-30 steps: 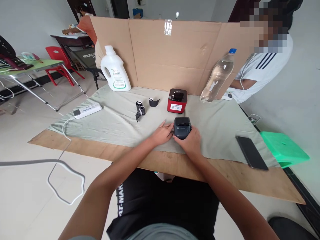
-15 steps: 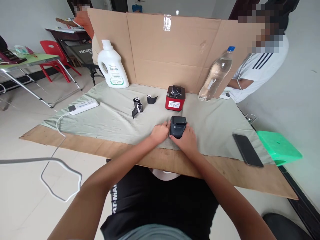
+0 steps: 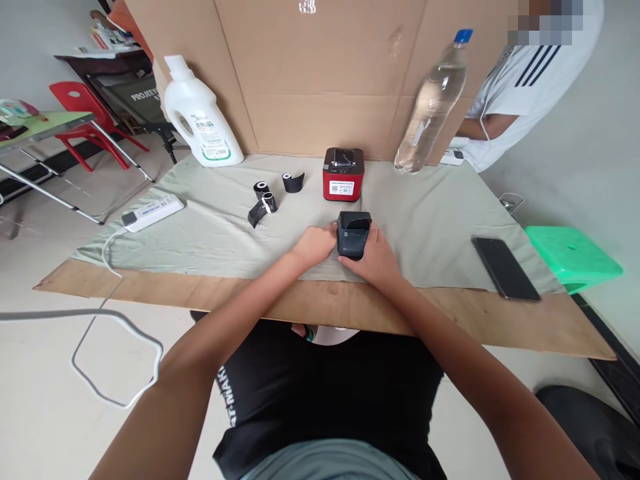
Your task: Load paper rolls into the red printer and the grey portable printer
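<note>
Clasps the black printer (image 3: 353, 235) from 2 sides with left hand (image 3: 314, 245) and right hand (image 3: 376, 259), each grip closed against its casing (fingers curled, not spread). Rests on the cloth (image 3: 435, 220), near the front edge of the desk (image 3: 450, 313), just before the red printer (image 3: 343, 175). Risks dragging the loose cloth and sliding off if squeezed unevenly.

Draws left hand (image 3: 314, 245) in off the cloth (image 3: 225, 227), from flat with fingers spread to curled tight against the left side of the black printer (image 3: 353, 235). Tips the view lower and nearer: crops the top edge of the cardboard screen (image 3: 320, 80) out of frame.
</note>
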Demonstrator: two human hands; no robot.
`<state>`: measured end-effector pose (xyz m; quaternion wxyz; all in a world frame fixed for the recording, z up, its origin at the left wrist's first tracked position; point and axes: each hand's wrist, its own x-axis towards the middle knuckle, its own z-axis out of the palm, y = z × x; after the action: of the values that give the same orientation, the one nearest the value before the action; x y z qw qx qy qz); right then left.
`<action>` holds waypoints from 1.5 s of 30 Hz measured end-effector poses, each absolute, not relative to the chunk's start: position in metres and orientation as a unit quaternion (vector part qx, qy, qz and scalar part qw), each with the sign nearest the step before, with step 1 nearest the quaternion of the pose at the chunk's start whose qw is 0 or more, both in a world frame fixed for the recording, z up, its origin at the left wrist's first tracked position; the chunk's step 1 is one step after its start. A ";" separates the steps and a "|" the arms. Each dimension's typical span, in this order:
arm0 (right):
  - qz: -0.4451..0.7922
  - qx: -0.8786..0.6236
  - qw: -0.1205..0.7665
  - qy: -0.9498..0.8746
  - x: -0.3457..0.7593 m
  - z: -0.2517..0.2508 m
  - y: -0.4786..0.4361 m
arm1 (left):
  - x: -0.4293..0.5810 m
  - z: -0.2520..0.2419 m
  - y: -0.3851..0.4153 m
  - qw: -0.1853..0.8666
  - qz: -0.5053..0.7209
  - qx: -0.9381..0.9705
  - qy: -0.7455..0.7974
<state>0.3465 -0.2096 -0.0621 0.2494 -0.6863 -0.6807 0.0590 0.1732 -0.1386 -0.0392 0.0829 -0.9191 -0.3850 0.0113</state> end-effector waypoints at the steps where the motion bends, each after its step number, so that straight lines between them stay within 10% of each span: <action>1: 0.064 -0.688 0.259 -0.675 0.345 -0.062 -0.210 | 0.171 -0.041 -0.139 0.073 0.006 -0.917 -0.391; 17: 0.230 -0.644 0.459 -0.567 0.384 -0.064 -0.177 | 0.160 -0.060 -0.143 -0.127 -0.264 -0.912 -0.286; 34: 0.209 -0.606 0.056 -0.765 0.385 0.035 -0.102 | 0.155 -0.063 -0.136 -0.230 -0.291 -0.893 -0.255; 45: 0.056 -0.658 -0.050 -0.749 0.349 0.025 -0.110 | 0.151 -0.056 -0.136 -0.245 -0.285 -0.895 -0.240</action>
<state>0.3491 -0.1103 0.0249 -0.0505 -0.6584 -0.7489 0.0558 0.1510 -0.1362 -0.0564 -0.2453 -0.8948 -0.2403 -0.2852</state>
